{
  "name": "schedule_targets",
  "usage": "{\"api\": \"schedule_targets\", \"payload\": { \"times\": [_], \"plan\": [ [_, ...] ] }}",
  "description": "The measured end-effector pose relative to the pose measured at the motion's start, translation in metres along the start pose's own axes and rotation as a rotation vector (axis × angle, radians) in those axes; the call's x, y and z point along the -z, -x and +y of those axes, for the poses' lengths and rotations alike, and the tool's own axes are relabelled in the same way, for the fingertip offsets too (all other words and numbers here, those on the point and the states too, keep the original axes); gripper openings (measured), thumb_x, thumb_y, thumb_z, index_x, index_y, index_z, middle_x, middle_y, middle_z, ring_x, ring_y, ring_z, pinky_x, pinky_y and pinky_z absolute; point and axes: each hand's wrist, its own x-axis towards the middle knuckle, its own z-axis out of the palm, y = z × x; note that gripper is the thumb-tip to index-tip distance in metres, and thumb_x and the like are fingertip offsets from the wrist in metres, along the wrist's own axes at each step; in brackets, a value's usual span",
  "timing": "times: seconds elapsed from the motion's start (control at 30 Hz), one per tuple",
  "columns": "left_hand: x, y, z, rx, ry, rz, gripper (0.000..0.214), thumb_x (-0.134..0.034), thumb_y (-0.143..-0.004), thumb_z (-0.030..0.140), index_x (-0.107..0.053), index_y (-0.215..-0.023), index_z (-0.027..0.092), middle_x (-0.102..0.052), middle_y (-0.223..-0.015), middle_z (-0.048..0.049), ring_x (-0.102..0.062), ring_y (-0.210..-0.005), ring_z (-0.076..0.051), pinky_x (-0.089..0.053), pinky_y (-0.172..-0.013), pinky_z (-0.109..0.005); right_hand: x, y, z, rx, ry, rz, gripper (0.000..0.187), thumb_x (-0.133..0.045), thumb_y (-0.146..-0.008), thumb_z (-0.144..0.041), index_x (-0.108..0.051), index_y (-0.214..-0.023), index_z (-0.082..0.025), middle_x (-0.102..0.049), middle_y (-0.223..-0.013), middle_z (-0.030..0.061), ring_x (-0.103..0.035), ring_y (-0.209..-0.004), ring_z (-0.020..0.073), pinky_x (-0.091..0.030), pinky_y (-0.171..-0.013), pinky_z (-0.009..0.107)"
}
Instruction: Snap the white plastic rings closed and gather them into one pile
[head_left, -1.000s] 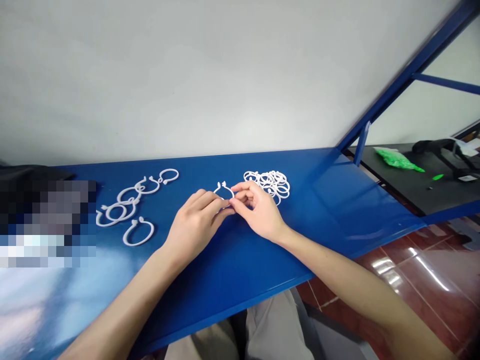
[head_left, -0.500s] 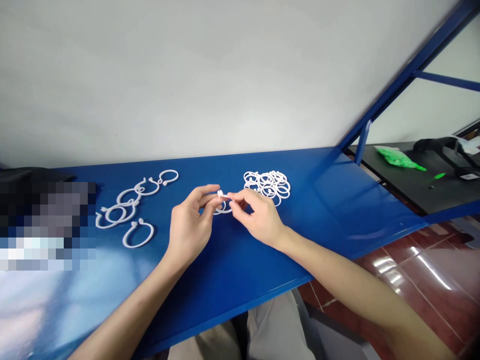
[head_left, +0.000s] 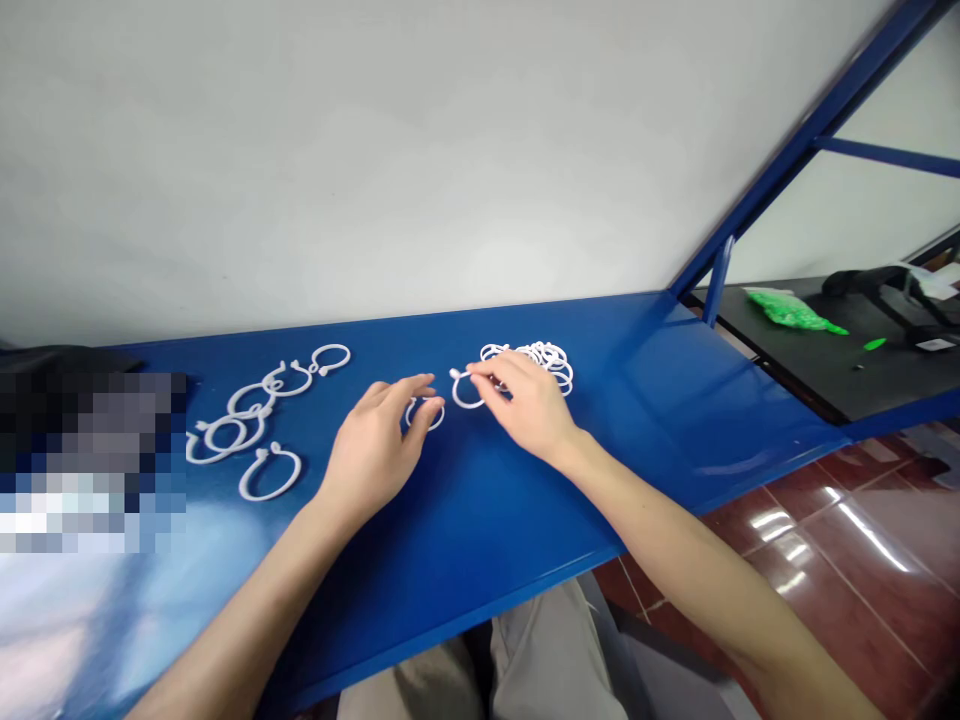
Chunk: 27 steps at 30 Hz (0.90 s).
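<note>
My right hand pinches a white open plastic ring with small knobbed ends between thumb and fingers. My left hand is open, thumb and fingertips apart. Just past its fingertips is a second white ring, partly hidden by the fingers; I cannot tell whether they touch it. Behind my right hand lies a pile of white rings, partly covered by that hand. Off to the left, several larger-looking white rings lie in a loose group, some overlapping. One ring sits apart, nearer to me.
The rings lie on a blue table against a pale wall. A dark item and a blurred-out patch are at the left. Blue metal framing rises at the right, beyond which a black table holds a green bag.
My left hand has let go of the small white part that both hands had at their fingertips. My right hand keeps a ring, and the hands are slightly farther apart.
</note>
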Motion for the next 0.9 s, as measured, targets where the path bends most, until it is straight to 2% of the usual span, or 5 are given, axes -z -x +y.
{"api": "schedule_targets", "payload": {
  "times": [0.13,0.23,0.5,0.67,0.9],
  "plan": [
    [-0.004,-0.002,-0.017,0.011,-0.29,-0.036,0.039,-0.05,-0.097,0.04,-0.068,-0.12,0.014,-0.071,-0.116,-0.0159,-0.062,-0.109,-0.035,-0.052,-0.095,-0.049,0.017,-0.009,0.028,-0.149,0.18,0.102,0.015,-0.06,-0.099,-0.025,-0.075,-0.099,-0.022,-0.071,-0.098,0.0077,-0.068,-0.09,0.0221,-0.055,-0.078,0.036],
    [-0.006,-0.004,-0.025,0.013,-0.355,-0.086,0.033,-0.05,-0.097,0.037,-0.071,-0.111,0.015,-0.07,-0.111,-0.015,-0.062,-0.106,-0.035,-0.051,-0.093,-0.049,0.022,-0.011,0.042,-0.222,0.223,0.076,0.013,-0.062,-0.096,-0.022,-0.074,-0.099,-0.023,-0.072,-0.094,0.0059,-0.066,-0.086,0.0225,-0.054,-0.08,0.039],
    [-0.003,-0.007,-0.019,0.1,-0.23,-0.102,0.021,-0.049,-0.097,0.034,-0.064,-0.104,0.022,-0.075,-0.091,-0.0057,-0.067,-0.097,-0.029,-0.048,-0.075,-0.037,0.015,-0.008,0.036,-0.134,0.118,-0.179,0.007,-0.065,-0.095,-0.02,-0.07,-0.09,-0.022,-0.073,-0.092,0.0035,-0.06,-0.089,0.0222,-0.051,-0.08,0.038],
    [-0.003,-0.005,-0.014,0.136,-0.165,-0.093,0.023,-0.049,-0.097,0.036,-0.061,-0.111,0.023,-0.076,-0.087,-0.0027,-0.07,-0.083,-0.024,-0.043,-0.065,-0.032,0.01,-0.006,0.035,-0.17,0.185,-0.177,0.006,-0.065,-0.095,-0.02,-0.071,-0.092,-0.021,-0.072,-0.091,0.0046,-0.058,-0.088,0.0225,-0.049,-0.078,0.038],
    [-0.007,-0.004,-0.013,0.139,-0.017,-0.061,0.028,-0.055,-0.092,0.04,-0.062,-0.113,0.023,-0.076,-0.081,-0.0009,-0.071,-0.076,-0.022,-0.046,-0.065,-0.031,0.01,-0.004,0.032,-0.134,0.155,-0.115,0.012,-0.06,-0.097,-0.022,-0.072,-0.097,-0.023,-0.072,-0.097,0.0059,-0.059,-0.092,0.0246,-0.051,-0.08,0.04]
  ]
}}
